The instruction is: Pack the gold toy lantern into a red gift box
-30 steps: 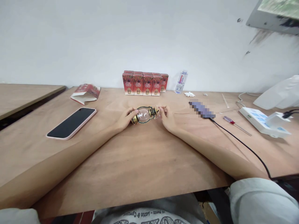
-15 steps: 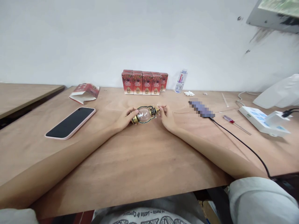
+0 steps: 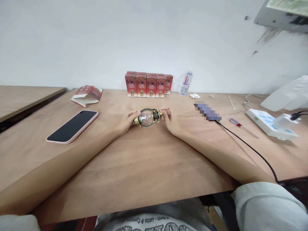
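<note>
A small lantern (image 3: pixel 147 117) with a clear globe and a bronze-gold frame lies on its side between my hands, above the wooden table (image 3: pixel 149 173). My left hand (image 3: pixel 127 123) is closed round its base, thumb on top. At the pointed top end, the fingers of my right hand (image 3: pixel 171 122) are pinched together; the thumb and forefinger touch the gold tip. Part of the fingers of both hands is hidden.
Red boxes (image 3: pixel 146 85) stand against the wall beside a bottle (image 3: pixel 186 82). Torn red packaging (image 3: pixel 87 95) and a phone (image 3: pixel 72 126) lie left. To the right are a blurred-out device (image 3: pixel 207 111) with a cable, a screwdriver (image 3: pixel 243 127) and a power strip (image 3: pixel 267 123).
My left hand and the lantern have shifted slightly left, so more of the gold tip shows by my right fingers. My right hand has hardly moved.
</note>
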### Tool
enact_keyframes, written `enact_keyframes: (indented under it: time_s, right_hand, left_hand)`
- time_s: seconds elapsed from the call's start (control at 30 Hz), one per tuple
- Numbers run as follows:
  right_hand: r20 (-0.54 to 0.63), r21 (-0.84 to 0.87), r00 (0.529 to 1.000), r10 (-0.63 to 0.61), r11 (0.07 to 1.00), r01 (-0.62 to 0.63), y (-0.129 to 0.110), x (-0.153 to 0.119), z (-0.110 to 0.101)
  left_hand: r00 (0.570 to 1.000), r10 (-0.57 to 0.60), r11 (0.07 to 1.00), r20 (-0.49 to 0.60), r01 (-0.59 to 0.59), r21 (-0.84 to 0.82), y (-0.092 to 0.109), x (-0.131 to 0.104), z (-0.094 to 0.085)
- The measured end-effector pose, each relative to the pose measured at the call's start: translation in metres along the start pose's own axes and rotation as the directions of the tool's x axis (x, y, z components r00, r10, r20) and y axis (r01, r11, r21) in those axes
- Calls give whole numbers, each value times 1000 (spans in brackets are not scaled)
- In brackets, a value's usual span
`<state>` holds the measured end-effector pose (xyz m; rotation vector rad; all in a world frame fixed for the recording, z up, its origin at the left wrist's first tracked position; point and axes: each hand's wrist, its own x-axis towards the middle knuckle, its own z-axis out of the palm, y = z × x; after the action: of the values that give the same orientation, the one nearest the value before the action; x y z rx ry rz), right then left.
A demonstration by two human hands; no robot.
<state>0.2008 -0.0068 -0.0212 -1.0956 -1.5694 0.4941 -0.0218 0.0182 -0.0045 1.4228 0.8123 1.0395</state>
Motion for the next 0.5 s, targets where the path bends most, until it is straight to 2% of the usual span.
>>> enact_keyframes:
  time_s: [0.23,0.5]
  right_hand:
    - [19,-46,1000,5,999,-4,0,0,-2]
    - [55,-102,998,36,994,-30,0,2,-1]
  left_hand:
    - [996,-42,997,-78,36,-67,5,-1,3]
    - [996,-26,998,-89,22,-53,7,-3,3]
